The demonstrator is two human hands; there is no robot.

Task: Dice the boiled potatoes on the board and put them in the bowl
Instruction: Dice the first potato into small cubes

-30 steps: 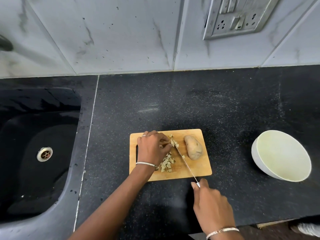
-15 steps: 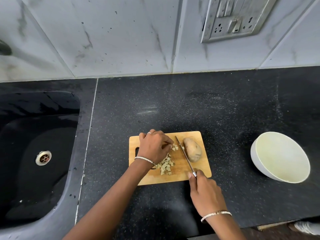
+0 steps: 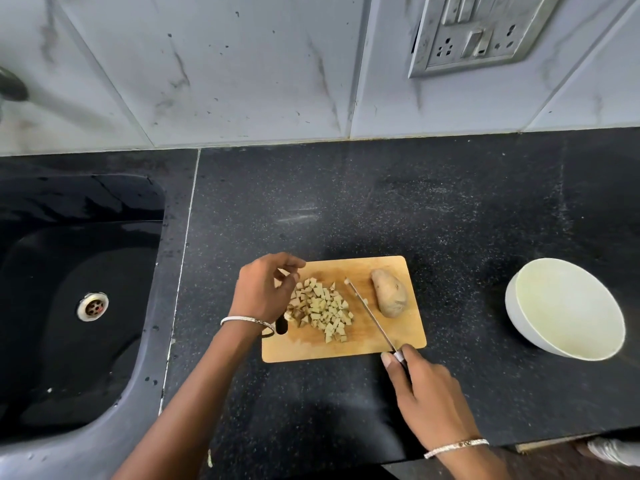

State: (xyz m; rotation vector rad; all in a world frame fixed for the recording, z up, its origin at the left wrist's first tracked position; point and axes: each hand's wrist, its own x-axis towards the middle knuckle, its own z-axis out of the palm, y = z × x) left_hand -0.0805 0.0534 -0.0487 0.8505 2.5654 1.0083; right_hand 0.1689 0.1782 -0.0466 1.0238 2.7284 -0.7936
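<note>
Here the right hand grips a slim steel knife, its blade between pale potato dice and a whole brown potato on the rectangular wooden board; the left hand hovers loosely curled, empty.

Left hand hovering, fingers loosely curled, right hand gripping knife handle

Speckled black counter, tan wooden board, white bowl.

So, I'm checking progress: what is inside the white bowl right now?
Nothing visible: the bowl shows only its bare pale inside. The diced potato lies on the board, beside one whole potato. Nothing covers the bowl.
</note>
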